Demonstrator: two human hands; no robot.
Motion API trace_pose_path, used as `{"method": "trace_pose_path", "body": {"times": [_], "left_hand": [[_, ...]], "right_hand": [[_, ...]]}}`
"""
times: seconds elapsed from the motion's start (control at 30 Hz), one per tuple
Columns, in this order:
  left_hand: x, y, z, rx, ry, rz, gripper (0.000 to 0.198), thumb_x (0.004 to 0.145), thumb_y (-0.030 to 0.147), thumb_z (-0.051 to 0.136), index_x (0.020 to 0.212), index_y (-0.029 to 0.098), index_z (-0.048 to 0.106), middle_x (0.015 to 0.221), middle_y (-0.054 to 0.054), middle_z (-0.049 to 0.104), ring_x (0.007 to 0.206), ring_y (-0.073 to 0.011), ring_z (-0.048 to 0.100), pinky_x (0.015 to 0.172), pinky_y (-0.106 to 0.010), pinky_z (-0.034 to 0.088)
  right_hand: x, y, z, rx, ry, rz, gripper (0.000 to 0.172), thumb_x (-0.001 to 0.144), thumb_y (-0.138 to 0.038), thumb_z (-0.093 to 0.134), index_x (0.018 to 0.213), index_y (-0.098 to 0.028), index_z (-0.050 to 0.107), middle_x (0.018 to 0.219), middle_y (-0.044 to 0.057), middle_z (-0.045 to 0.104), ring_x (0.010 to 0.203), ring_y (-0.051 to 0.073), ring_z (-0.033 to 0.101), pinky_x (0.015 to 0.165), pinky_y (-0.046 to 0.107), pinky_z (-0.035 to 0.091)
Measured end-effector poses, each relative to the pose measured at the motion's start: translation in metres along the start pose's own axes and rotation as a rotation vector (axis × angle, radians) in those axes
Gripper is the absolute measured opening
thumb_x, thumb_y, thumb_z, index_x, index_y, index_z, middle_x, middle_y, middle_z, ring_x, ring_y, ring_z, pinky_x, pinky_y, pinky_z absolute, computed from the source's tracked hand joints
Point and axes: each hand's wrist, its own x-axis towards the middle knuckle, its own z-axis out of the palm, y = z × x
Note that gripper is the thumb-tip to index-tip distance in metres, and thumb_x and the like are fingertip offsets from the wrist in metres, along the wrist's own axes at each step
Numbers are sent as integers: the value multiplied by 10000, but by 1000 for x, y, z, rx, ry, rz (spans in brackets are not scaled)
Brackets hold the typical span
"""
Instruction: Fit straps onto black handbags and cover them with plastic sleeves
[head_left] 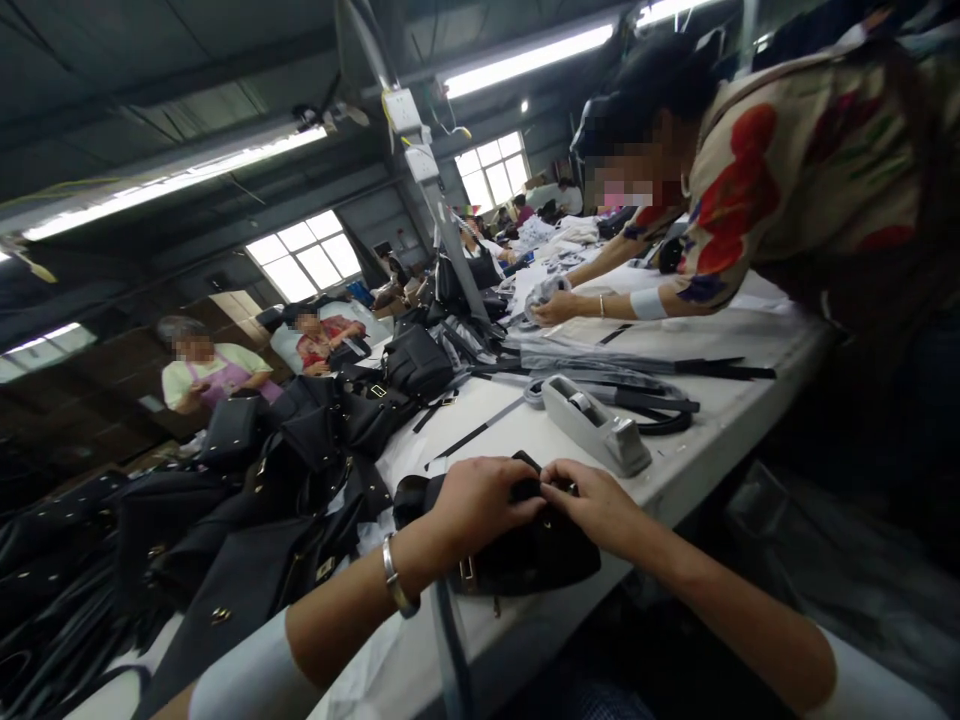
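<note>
A black handbag with gold-coloured fittings lies at the table's near edge, under both my hands. My left hand rests over its top, fingers curled round a dark part of the bag. Close against it, my right hand pinches at the bag's upper edge, thumb and fingertips together beside a small shiny fitting. The two hands' fingertips nearly meet. What exactly lies between the right fingertips is too small to make out. A grey strap hangs down from under the bag.
Just beyond my hands stands a tape dispenser. Plastic-wrapped black straps lie behind it. Black bags are heaped along the left. Across the table a co-worker leans in, handling a wrapped coil. Others sit farther back.
</note>
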Motion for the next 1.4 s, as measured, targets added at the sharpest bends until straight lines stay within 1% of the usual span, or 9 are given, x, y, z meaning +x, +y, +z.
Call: {"method": "trace_pose_path", "body": {"times": [0.4, 0.53, 0.6, 0.67, 0.77, 0.87, 1.03, 1.2, 1.4], "left_hand": [[-10, -7, 2, -215, -16, -67, 253, 835, 378, 700, 1032, 227, 746, 972, -31, 770, 859, -218, 701, 739, -290, 475], [-8, -10, 2, -327, -25, -59, 238, 846, 361, 704, 1032, 217, 736, 996, -38, 763, 907, -212, 695, 805, -289, 483], [-7, -9, 2, -363, -34, -63, 229, 851, 355, 703, 1031, 216, 731, 1003, -35, 761, 923, -208, 691, 828, -292, 481], [-7, -7, 1, -377, -41, -82, 228, 855, 354, 700, 1032, 213, 727, 1014, -40, 755, 947, -211, 684, 855, -301, 479], [-8, -2, -3, -363, -43, -126, 250, 863, 385, 684, 1043, 214, 716, 1039, -54, 738, 989, -228, 666, 886, -329, 474], [-8, 0, -6, -374, -42, -226, 356, 848, 453, 683, 1094, 197, 658, 1023, -65, 729, 957, -236, 667, 862, -345, 489], [0, -7, -8, -409, -125, -383, 454, 763, 545, 720, 1005, 168, 646, 920, -65, 710, 852, -239, 669, 731, -320, 517], [10, -10, -10, -564, -328, -482, 427, 757, 556, 704, 931, 166, 695, 778, -18, 665, 667, -184, 648, 559, -258, 497], [13, -2, -11, -837, -389, -578, 338, 764, 442, 732, 934, 150, 740, 791, -18, 691, 736, -158, 656, 681, -253, 531]], "right_hand": [[-45, 118, -37, -194, 224, 172, 185, 822, -369, 516, 783, -244, 646, 796, 50, 723, 780, 268, 681, 730, 388, 523], [-53, 99, -31, -247, 318, 9, 296, 924, -361, 498, 1125, -235, 675, 1216, 104, 676, 1185, 302, 583, 1044, 484, 417], [-50, 78, -24, -218, 278, -137, 338, 958, -358, 514, 1255, -252, 635, 1324, 86, 631, 1275, 279, 524, 1115, 478, 355], [-42, 58, -16, -109, 174, -199, 295, 968, -352, 533, 1218, -254, 656, 1257, 67, 672, 1209, 249, 575, 1079, 433, 399], [-28, 39, -8, 76, 69, -131, 167, 936, -331, 593, 1002, -223, 701, 1014, 41, 727, 975, 217, 658, 898, 357, 490], [-16, 33, -5, 183, 2, -74, 106, 883, -310, 656, 884, -216, 704, 887, 9, 721, 856, 194, 656, 794, 315, 479], [-10, 29, -4, 229, -23, -42, 125, 853, -340, 687, 838, -219, 719, 846, -9, 722, 843, 189, 644, 780, 308, 442], [-6, 23, 0, 295, -39, -7, 154, 843, -361, 692, 846, -216, 743, 847, 1, 742, 840, 197, 661, 778, 310, 453], [-3, 21, 1, 315, -56, -28, 152, 847, -345, 679, 872, -217, 756, 884, 9, 757, 862, 200, 673, 823, 316, 467]]}}
